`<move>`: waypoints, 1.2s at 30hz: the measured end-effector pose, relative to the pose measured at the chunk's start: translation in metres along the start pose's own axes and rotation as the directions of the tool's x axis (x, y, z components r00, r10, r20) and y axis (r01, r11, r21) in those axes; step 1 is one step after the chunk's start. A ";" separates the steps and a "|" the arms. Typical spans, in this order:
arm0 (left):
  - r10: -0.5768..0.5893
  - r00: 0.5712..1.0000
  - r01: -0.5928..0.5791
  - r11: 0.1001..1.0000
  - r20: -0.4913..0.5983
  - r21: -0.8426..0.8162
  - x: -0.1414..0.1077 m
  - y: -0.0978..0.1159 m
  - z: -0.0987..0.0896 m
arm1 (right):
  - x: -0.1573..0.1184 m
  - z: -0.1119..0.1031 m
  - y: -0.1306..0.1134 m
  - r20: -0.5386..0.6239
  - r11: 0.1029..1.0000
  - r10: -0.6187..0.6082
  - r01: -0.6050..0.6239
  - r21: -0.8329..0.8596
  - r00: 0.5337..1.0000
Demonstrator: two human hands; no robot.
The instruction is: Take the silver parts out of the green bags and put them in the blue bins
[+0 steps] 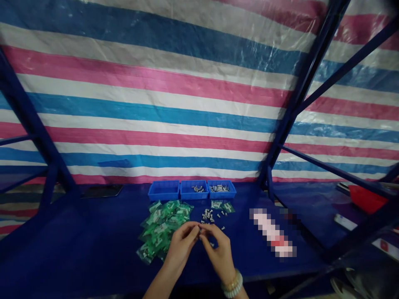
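My left hand and my right hand meet over the near middle of the blue table, thumbs and fingertips pinched together. Between the fingertips is a small metal fastener, mostly hidden by the fingers, so its exact kind cannot be told. Just beyond the hands lies a loose cluster of small silvery metal fasteners, with a few single ones scattered to the right. Left of my left hand spreads a heap of small green-tinted plastic bags with metal parts inside. Two similar packets rest behind the loose fasteners.
Three blue bins stand along the back: the left bin looks bare, while the middle bin and right bin hold metal parts. A dark flat object lies back left. A pixelated patch is at right. Blue frame posts flank the table.
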State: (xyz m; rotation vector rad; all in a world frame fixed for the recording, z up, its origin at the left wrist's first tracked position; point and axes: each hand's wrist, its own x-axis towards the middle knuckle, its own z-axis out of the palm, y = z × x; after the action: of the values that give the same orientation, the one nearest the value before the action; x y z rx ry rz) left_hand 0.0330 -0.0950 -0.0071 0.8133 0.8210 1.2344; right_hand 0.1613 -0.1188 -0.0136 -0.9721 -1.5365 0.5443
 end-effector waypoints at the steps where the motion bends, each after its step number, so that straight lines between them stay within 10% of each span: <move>1: 0.022 1.000 -0.023 0.999 0.006 0.039 -0.001 0.000 0.000 | 0.000 -0.001 0.000 0.005 1.000 0.001 -0.001 -0.001 1.000; 21: 0.373 0.928 -0.311 0.777 -0.003 0.548 -0.017 -0.014 -0.009 | -0.001 0.008 0.003 0.012 0.996 0.071 -0.071 0.047 0.997; 29: 0.629 0.713 -0.557 0.240 0.309 0.795 0.087 0.048 0.006 | -0.005 0.001 0.009 -0.032 0.993 0.111 -0.111 0.028 0.993; 32: 0.583 0.739 -0.527 0.187 0.338 0.829 0.124 0.062 0.009 | -0.007 -0.006 0.009 -0.049 0.994 0.108 -0.109 -0.016 0.993; 36: 0.416 0.793 -0.552 0.179 0.446 0.814 0.116 0.053 -0.003 | -0.013 -0.021 0.021 -0.103 0.990 0.090 -0.100 -0.097 0.991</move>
State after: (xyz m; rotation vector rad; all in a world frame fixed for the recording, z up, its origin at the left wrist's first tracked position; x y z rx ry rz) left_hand 0.0218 0.0272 0.0279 2.2708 1.2260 1.1552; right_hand 0.1869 -0.1216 -0.0333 -1.1391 -1.4460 0.4818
